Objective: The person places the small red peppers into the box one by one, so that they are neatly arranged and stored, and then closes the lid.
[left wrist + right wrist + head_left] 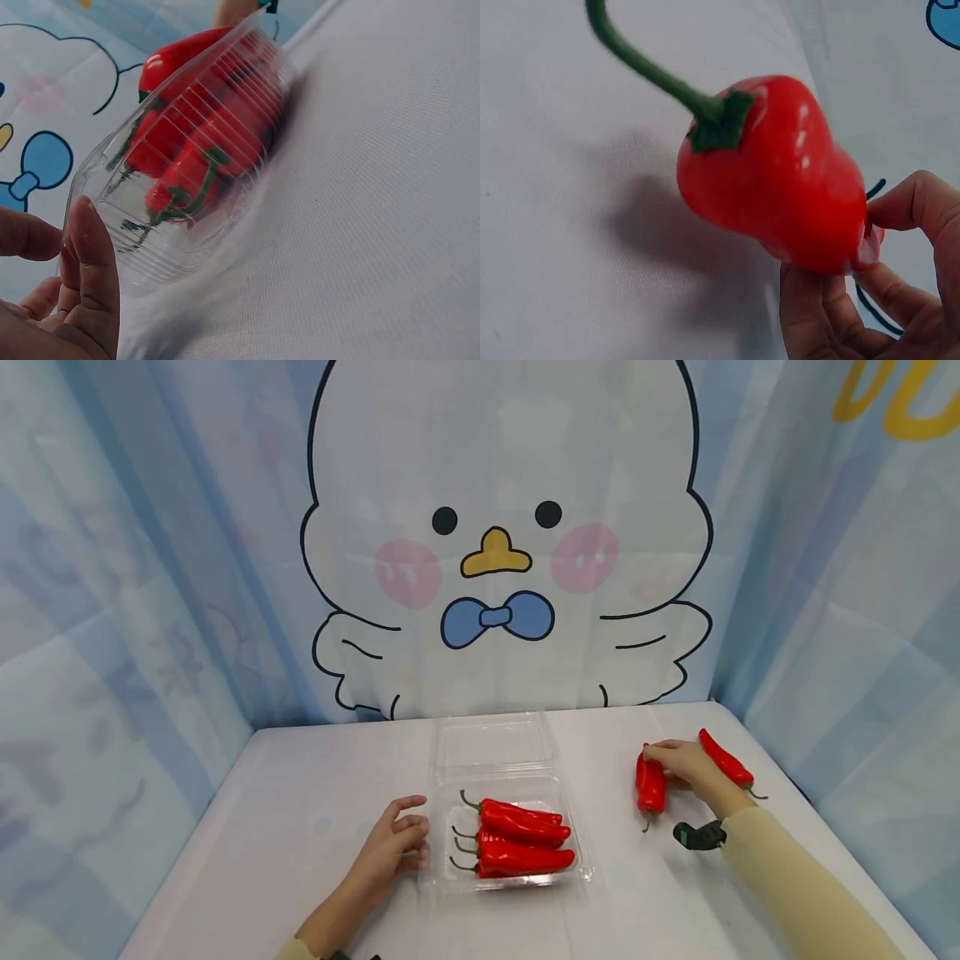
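Several red peppers (pixel 525 860) with green stems lie side by side in a clear plastic clamshell box (pixel 498 883), stems to the left. At the box's left edge is my left hand (pixel 392 843), its fingers loosely bent and touching the rim. In the left wrist view, fingertips (pixel 88 225) rest against the clear wall (pixel 97 176). My right hand (pixel 690 764) pinches another red pepper (pixel 650 785) by its stemless end, between thumb and fingers. That pepper (pixel 780 172) casts a shadow on the white surface, its stem pointing away from the hand.
One more red pepper (pixel 725 760) lies on the white table (pixel 330 777) just beyond my right hand. The box's open lid (pixel 491 743) lies back toward the printed curtain (pixel 495 677). Side curtains (pixel 847 652) border the table.
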Tool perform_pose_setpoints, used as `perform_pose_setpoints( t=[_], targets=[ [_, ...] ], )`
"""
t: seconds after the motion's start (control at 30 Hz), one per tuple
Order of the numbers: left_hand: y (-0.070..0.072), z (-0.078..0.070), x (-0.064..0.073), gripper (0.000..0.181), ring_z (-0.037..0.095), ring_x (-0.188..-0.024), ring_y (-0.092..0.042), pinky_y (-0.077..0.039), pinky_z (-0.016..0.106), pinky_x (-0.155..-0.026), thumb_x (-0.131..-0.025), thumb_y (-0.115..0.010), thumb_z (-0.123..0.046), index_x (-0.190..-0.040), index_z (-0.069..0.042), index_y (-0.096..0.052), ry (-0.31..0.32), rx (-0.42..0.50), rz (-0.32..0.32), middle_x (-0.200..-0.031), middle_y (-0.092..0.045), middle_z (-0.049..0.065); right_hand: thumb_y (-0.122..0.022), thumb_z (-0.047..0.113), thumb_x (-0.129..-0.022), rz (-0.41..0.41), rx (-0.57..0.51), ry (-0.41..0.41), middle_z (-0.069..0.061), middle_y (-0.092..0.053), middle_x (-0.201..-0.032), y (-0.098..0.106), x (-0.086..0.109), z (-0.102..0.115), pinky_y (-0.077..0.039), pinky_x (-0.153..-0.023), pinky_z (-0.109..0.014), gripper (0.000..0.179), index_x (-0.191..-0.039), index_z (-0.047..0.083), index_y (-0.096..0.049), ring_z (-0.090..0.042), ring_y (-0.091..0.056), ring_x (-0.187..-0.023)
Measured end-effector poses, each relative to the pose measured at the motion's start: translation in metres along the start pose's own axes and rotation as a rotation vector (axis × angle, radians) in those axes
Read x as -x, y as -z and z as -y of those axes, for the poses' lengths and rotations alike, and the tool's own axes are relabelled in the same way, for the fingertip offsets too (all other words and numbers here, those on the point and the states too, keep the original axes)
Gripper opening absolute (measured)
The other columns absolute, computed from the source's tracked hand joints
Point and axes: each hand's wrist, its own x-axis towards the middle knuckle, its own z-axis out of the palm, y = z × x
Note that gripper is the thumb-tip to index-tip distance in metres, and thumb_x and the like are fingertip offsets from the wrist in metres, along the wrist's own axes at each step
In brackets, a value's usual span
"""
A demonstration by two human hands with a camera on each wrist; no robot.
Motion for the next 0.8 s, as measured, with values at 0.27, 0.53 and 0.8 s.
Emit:
perform_pose_setpoints(
  t=[0.27, 0.53, 0.8],
  targets=[
    [0.001, 0.000, 0.001, 0.053, 0.010, -0.065, -0.056, -0.053, 0.024, -0.056, -0.101, -0.059, -0.006, -0.149, -0.005, -0.036, 0.003, 0.000, 0.004, -0.097, -0.058, -0.001, -0.057, 0.034, -0.102, 0.056, -0.067, 0.061, -0.034, -0.040, -0.149, -0.005, 0.012, 0.014, -0.062, -0.083, -0.031, 0.070, -0.153, -0.007, -0.034, -0.044, -0.053, -0.127],
    [0.001, -0.001, 0.000, 0.052, 0.010, -0.065, -0.055, -0.053, 0.024, -0.056, -0.101, -0.059, -0.005, -0.148, -0.006, -0.037, 0.003, -0.003, 0.000, -0.097, -0.059, 0.000, -0.057, 0.033, -0.102, 0.091, -0.087, 0.116, -0.034, -0.042, -0.148, -0.011, 0.025, 0.032, -0.062, -0.082, -0.031, 0.066, -0.151, -0.006, -0.035, -0.042, -0.058, -0.120],
    [0.001, 0.000, 0.000, 0.052, 0.010, -0.065, -0.055, -0.053, 0.024, -0.056, -0.102, -0.058, -0.005, -0.148, -0.006, -0.037, -0.002, -0.010, 0.004, -0.098, -0.059, 0.000, -0.058, 0.029, -0.101, 0.109, -0.127, 0.137, -0.033, -0.043, -0.147, -0.015, 0.030, 0.039, -0.062, -0.080, -0.030, 0.061, -0.148, -0.004, -0.038, -0.035, -0.063, -0.112]
  ],
)
